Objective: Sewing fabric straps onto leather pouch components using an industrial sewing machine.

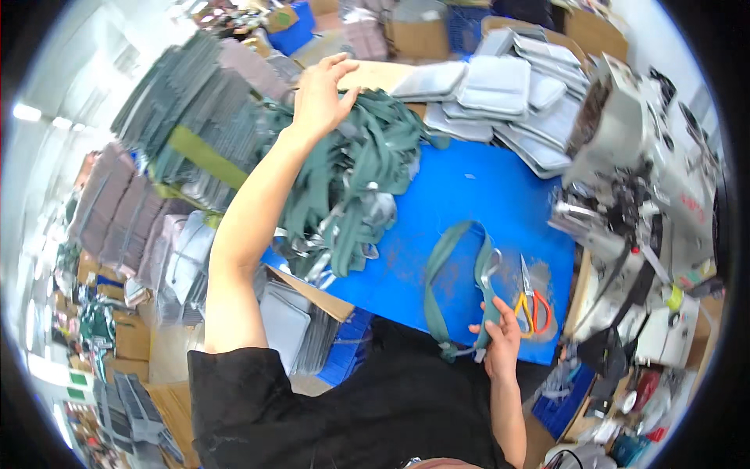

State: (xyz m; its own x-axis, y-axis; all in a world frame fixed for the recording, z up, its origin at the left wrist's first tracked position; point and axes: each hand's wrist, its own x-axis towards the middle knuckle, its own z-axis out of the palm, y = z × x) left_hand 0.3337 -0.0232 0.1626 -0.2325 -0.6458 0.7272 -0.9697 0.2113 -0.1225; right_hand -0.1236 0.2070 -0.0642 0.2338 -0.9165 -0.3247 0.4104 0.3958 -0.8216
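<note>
My left hand (320,94) is raised over the upper end of a tangled pile of green fabric strips (340,187), its fingers apart and curved, holding nothing visible. My right hand (500,336) grips a looped green strip (437,281), which has a pale piece along it, near the front of the blue work mat (453,180). Just right of that hand lie scissors (535,313) with orange and yellow handles.
Flat grey padded pieces (496,86) are piled at the back. A sewing machine (641,180) stands at the right. Tall stacks of grey-green sheets (203,102) and bundled mauve pieces (117,211) fill the left, beside cardboard boxes (125,336).
</note>
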